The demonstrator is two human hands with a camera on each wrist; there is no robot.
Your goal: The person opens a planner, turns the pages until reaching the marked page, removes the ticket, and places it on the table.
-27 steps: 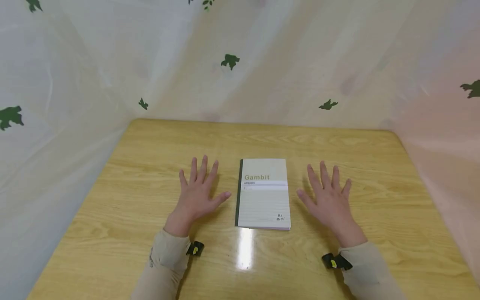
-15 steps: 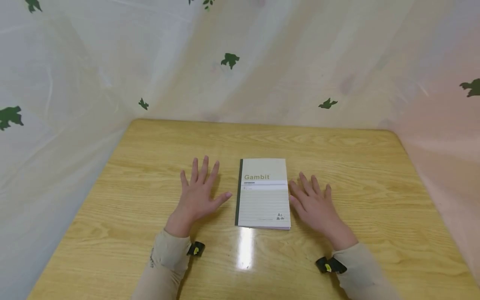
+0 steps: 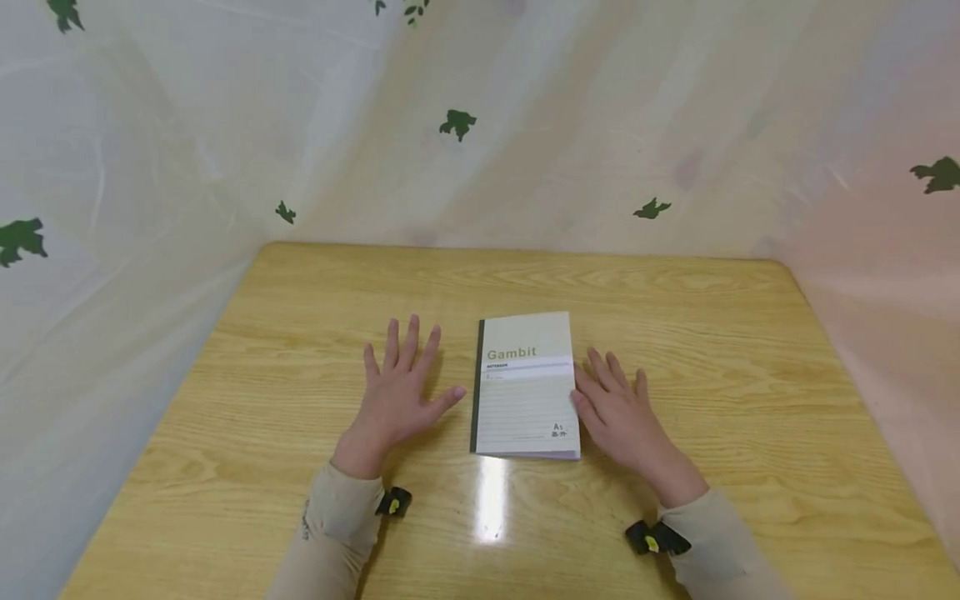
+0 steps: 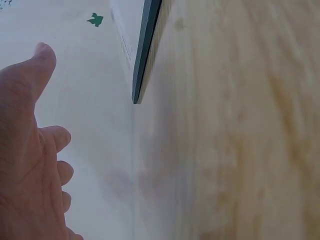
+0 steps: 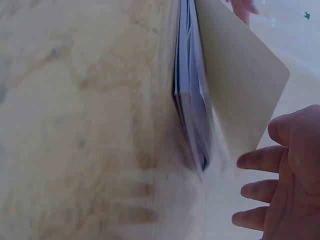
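A notebook with a cream cover, gold "Gambit" lettering and a dark spine lies on the wooden table. Its front cover stands partly raised along the right edge, pages showing beneath in the right wrist view. My right hand is at that edge, the thumb above and the index finger underneath, pinching the cover. In the head view the index fingertip is hidden by it. To the left of the spine, my left hand is held palm down with fingers spread, apart from the notebook.
The wooden table extends around the notebook on all sides. Pale cloth with green bird shapes hangs behind and at both sides. Black bands are worn near the wrists. A bright reflection lies in front of the notebook.
My right hand has moved left from beside the notebook to its right edge, and the front cover has lifted slightly there. The left hand has hardly moved.
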